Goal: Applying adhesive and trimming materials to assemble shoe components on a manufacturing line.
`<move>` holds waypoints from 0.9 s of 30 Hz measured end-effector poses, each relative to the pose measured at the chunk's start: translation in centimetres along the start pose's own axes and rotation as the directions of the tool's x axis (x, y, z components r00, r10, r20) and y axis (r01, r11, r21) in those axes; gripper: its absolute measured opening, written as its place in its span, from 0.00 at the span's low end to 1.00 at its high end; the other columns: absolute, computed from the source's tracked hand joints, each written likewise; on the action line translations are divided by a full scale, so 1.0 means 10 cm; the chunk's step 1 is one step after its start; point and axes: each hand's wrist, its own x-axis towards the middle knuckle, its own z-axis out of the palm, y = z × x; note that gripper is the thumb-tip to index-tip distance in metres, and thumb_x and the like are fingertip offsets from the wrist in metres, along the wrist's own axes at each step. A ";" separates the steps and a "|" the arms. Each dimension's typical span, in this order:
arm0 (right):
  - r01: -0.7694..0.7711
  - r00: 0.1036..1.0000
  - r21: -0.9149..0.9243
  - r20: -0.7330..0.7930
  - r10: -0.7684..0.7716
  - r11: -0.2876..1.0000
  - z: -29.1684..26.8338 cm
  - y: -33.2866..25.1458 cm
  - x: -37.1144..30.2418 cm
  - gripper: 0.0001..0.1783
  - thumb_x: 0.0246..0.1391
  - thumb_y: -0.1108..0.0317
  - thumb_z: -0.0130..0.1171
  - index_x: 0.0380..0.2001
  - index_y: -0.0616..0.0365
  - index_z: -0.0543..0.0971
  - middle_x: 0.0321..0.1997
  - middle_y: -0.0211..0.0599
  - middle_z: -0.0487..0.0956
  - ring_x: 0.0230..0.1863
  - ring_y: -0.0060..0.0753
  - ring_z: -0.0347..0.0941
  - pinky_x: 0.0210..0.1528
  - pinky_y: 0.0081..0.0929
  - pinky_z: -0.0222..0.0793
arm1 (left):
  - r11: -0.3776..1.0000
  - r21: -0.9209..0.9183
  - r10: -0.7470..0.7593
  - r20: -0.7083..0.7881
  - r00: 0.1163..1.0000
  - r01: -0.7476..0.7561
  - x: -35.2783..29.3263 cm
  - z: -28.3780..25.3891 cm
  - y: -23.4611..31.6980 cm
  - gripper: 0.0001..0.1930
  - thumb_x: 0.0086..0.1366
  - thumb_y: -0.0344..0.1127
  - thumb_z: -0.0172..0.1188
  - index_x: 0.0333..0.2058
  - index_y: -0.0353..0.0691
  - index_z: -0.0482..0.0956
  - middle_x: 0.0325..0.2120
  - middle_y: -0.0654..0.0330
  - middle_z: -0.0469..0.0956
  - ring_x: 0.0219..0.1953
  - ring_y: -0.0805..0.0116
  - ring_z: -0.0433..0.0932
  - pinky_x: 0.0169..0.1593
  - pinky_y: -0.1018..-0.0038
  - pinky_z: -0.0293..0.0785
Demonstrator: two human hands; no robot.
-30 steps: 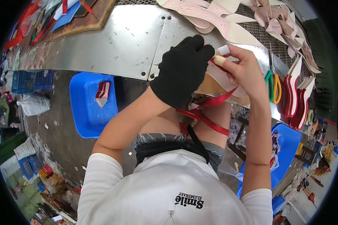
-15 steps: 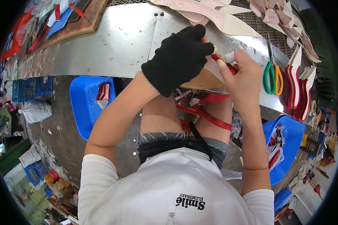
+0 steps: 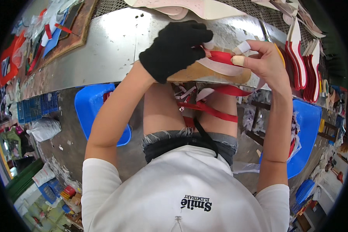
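The right hand (image 3: 267, 63) is nearly closed beyond and right of the tan pad (image 3: 241, 76), its thumb and index finger, both capped with wrappings, pinching the right end of a red strip (image 3: 220, 57). This strip stretches just past the pad's far edge, along a pale curved piece (image 3: 224, 69) that overlaps the pad. The black-gloved left hand (image 3: 176, 48) sits left of the pad with its fingers curled, a bare fingertip at the strip's left end; the glove hides the rest, so I cannot tell how firmly it grips. A red ribbon (image 3: 220, 115) crosses the thighs on the pad's near side. Well right of the pad stand red-edged white pieces (image 3: 296, 58); left of it spreads a metal tabletop (image 3: 108, 46).
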 end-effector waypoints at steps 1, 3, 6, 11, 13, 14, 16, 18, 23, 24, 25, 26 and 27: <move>0.066 0.997 0.034 0.030 -0.067 0.997 0.00 0.08 -0.06 0.08 0.45 0.73 0.66 0.30 0.64 0.81 0.22 0.24 0.74 0.23 0.14 0.68 0.26 0.14 0.64 | 1.000 -0.017 -0.010 0.004 1.000 0.010 -0.02 0.01 0.00 0.16 0.46 0.34 0.70 0.36 0.38 0.80 0.32 0.52 0.79 0.33 0.55 0.79 0.38 0.71 0.76; 0.145 0.986 0.077 -0.089 -0.138 0.986 0.02 0.25 -0.17 0.09 0.42 0.75 0.67 0.30 0.64 0.82 0.26 0.26 0.74 0.28 0.16 0.69 0.34 0.15 0.64 | 0.998 0.028 0.052 -0.016 0.999 -0.052 -0.03 0.02 -0.01 0.14 0.47 0.34 0.70 0.33 0.40 0.80 0.29 0.57 0.78 0.30 0.56 0.78 0.35 0.71 0.75; 0.274 0.936 -0.078 -0.205 -0.285 0.958 0.09 0.45 -0.29 0.10 0.39 0.76 0.67 0.30 0.64 0.82 0.29 0.27 0.74 0.31 0.18 0.70 0.36 0.16 0.64 | 0.983 0.109 0.147 -0.013 0.989 -0.145 -0.02 0.00 -0.02 0.11 0.48 0.33 0.69 0.31 0.41 0.80 0.30 0.61 0.77 0.29 0.58 0.77 0.33 0.71 0.73; 0.395 0.849 -0.361 -0.206 -0.486 0.845 0.12 0.53 -0.21 0.11 0.39 0.76 0.67 0.30 0.63 0.82 0.28 0.30 0.72 0.28 0.23 0.70 0.30 0.18 0.64 | 0.940 0.260 0.187 0.145 0.972 -0.219 -0.03 0.04 0.09 0.12 0.47 0.35 0.66 0.33 0.44 0.78 0.31 0.61 0.74 0.34 0.60 0.75 0.33 0.69 0.72; 0.414 0.874 -0.261 -0.151 -0.461 0.872 0.12 0.50 -0.18 0.10 0.40 0.75 0.66 0.31 0.62 0.81 0.26 0.33 0.71 0.26 0.25 0.69 0.28 0.19 0.64 | 0.917 0.335 0.185 0.125 0.975 -0.217 -0.03 0.09 0.17 0.11 0.47 0.36 0.65 0.32 0.45 0.78 0.30 0.62 0.74 0.36 0.61 0.74 0.34 0.69 0.71; 0.405 0.879 -0.272 -0.145 -0.454 0.873 0.12 0.47 -0.18 0.10 0.40 0.75 0.66 0.31 0.62 0.81 0.26 0.33 0.71 0.26 0.25 0.69 0.28 0.19 0.64 | 0.891 0.396 0.185 0.133 0.974 -0.223 -0.03 0.12 0.21 0.12 0.47 0.38 0.65 0.32 0.45 0.78 0.31 0.62 0.74 0.37 0.61 0.74 0.35 0.69 0.71; 0.323 0.918 -0.295 -0.134 -0.373 0.899 0.14 0.40 -0.21 0.09 0.41 0.74 0.66 0.30 0.63 0.80 0.25 0.35 0.71 0.25 0.25 0.69 0.26 0.21 0.63 | 0.855 0.463 0.193 0.135 0.972 -0.234 -0.01 0.15 0.30 0.12 0.48 0.40 0.64 0.32 0.45 0.77 0.32 0.62 0.74 0.38 0.62 0.74 0.37 0.69 0.71; 0.382 0.890 -0.387 -0.091 -0.448 0.839 0.16 0.30 -0.28 0.09 0.43 0.73 0.65 0.30 0.63 0.80 0.23 0.35 0.71 0.23 0.25 0.67 0.25 0.22 0.62 | 0.830 0.517 0.143 0.167 0.976 -0.210 0.02 0.16 0.39 0.14 0.48 0.43 0.64 0.34 0.45 0.78 0.33 0.63 0.75 0.41 0.63 0.73 0.39 0.69 0.70; 0.174 0.982 -0.194 -0.037 -0.184 0.965 0.03 0.02 -0.33 0.11 0.49 0.63 0.61 0.29 0.62 0.78 0.16 0.32 0.70 0.17 0.18 0.63 0.21 0.20 0.57 | 0.920 0.367 -0.113 0.587 0.802 -0.139 0.06 -0.22 0.54 0.19 0.49 0.45 0.63 0.39 0.43 0.79 0.36 0.53 0.78 0.40 0.55 0.77 0.43 0.61 0.73; 0.188 0.980 -0.196 -0.035 -0.198 0.963 -0.05 -0.03 -0.34 0.11 0.49 0.63 0.61 0.29 0.62 0.78 0.16 0.32 0.70 0.17 0.18 0.63 0.21 0.20 0.57 | 0.898 0.380 -0.073 0.623 0.779 -0.220 0.03 -0.35 0.57 0.21 0.49 0.45 0.64 0.42 0.43 0.80 0.39 0.53 0.79 0.41 0.56 0.77 0.45 0.63 0.73; 0.056 0.995 -0.077 0.088 -0.050 0.995 -0.15 -0.09 -0.33 0.12 0.49 0.62 0.62 0.28 0.62 0.79 0.17 0.28 0.72 0.19 0.15 0.64 0.21 0.18 0.56 | 0.923 0.341 -0.096 0.651 0.753 -0.177 -0.01 -0.48 0.60 0.21 0.49 0.45 0.66 0.42 0.42 0.80 0.39 0.53 0.79 0.42 0.55 0.77 0.46 0.63 0.72; -0.143 0.970 -0.036 0.194 0.147 0.989 -0.24 -0.14 -0.32 0.12 0.49 0.61 0.62 0.27 0.61 0.79 0.18 0.24 0.73 0.20 0.11 0.64 0.21 0.16 0.56 | 0.946 0.288 -0.083 0.656 0.750 -0.148 -0.05 -0.60 0.63 0.22 0.49 0.45 0.67 0.43 0.42 0.80 0.39 0.53 0.79 0.42 0.55 0.77 0.47 0.63 0.72; -0.065 0.978 0.124 0.204 0.038 0.990 -0.31 -0.18 -0.33 0.12 0.48 0.62 0.63 0.27 0.61 0.79 0.19 0.21 0.73 0.20 0.10 0.64 0.20 0.14 0.55 | 0.941 0.320 -0.139 0.668 0.731 -0.113 -0.10 -0.70 0.67 0.22 0.49 0.45 0.67 0.43 0.42 0.80 0.39 0.53 0.79 0.42 0.55 0.77 0.47 0.63 0.72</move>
